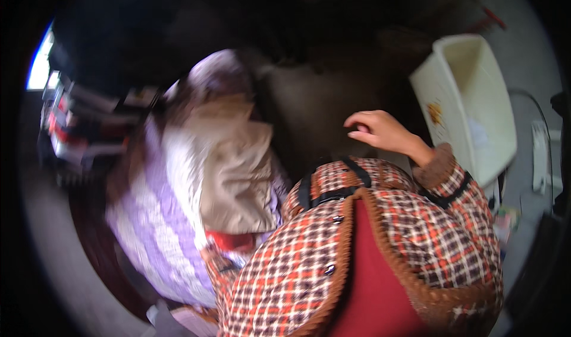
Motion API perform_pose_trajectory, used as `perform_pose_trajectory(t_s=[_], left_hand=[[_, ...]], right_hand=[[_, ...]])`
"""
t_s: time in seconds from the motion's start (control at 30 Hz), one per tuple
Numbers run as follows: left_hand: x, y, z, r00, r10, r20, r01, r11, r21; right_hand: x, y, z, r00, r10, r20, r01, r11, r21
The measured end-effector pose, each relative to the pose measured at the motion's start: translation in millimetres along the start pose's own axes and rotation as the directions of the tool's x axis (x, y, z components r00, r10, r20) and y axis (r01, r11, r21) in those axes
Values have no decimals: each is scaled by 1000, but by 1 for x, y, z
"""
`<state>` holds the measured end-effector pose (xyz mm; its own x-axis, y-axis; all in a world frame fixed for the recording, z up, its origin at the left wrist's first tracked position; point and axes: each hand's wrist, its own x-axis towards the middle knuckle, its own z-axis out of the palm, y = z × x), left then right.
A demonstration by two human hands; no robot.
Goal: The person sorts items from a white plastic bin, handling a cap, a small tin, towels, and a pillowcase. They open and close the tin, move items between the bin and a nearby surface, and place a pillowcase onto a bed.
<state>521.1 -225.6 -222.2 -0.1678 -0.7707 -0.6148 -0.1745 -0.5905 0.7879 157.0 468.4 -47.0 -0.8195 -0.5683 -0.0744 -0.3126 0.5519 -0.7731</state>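
Note:
My right hand (379, 129) is over the dark floor beside the bin, with its fingers bent, a gap to the thumb and nothing seen in it. At the lower left, my left hand (206, 253) is mostly hidden and blurred at the edge of a white cloth (185, 176); its grip cannot be made out. A wrinkled beige cloth (236, 190) lies over the white one. Red material (234, 241) shows under the beige cloth's lower edge, close to my left hand. Beneath them is a purple and white striped padded cover (156, 230).
A tall off-white plastic bin (455, 109) stands at the right, with something pale inside. Blurred red, white and dark items (84, 127) are piled at the left. A white frame (539, 158) and a dark cable (535, 98) are at the far right.

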Motion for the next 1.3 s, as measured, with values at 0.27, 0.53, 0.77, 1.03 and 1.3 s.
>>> perform_pose_trajectory(t_s=[0.27,0.53,0.77,1.03,1.3], left_hand=[[-3,-21,67,979,190,78,-205,928,310],[23,19,169,883,311,353,-429,840,332],[-22,39,340,801,259,540,-494,795,352],[-140,32,421,630,-27,776,-552,687,472],[-209,2,419,652,-98,752,-523,660,539]], right_hand=[[43,10,-3,972,-64,-227,100,983,151],[28,33,-36,885,51,-463,53,976,209],[-26,52,-80,859,202,-470,9,912,410],[-116,109,-133,740,473,-478,-221,842,492],[-74,236,-148,784,563,-262,-458,809,369]])
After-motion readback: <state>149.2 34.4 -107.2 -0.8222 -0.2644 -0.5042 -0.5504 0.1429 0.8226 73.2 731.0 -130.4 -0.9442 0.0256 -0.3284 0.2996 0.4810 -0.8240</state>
